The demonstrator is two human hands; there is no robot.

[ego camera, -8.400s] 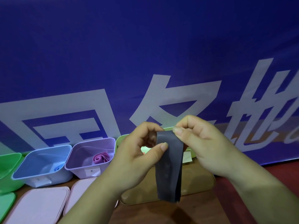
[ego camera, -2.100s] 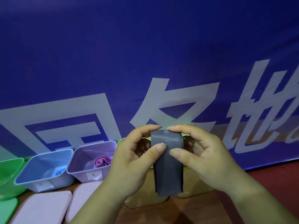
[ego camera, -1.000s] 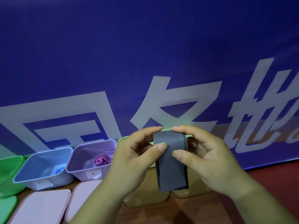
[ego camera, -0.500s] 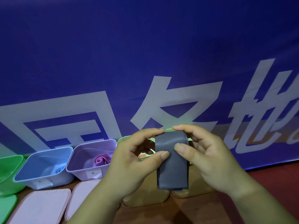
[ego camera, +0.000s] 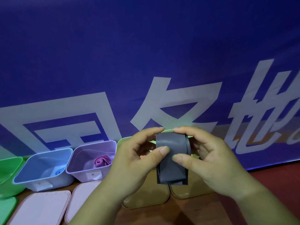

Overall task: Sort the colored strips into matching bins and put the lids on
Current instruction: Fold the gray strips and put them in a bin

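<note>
Grey strip: held in the air between both hands, looped over at the top, with its layered lower ends hanging above the tan lids.
Left hand: the strip's left edge is pinched, thumb pressed on the front face and fingers curled over the top.
Right hand: the strip's right edge is pinched in the same way, thumb on the front and fingers curled over the loop.
Purple bin: set open on the counter left of the hands; a rolled purple strip is seen inside.
Blue bin: placed just beside the purple bin; a blue strip lies in it.
Green bin: cut off at the left edge.
Light green bin: mostly hidden behind the hands.
Pink lids: two are laid flat in front of the blue and purple bins.
Tan lids: two are laid side by side below the strip.
Banner: blue with white characters, hung behind the bins.
</note>
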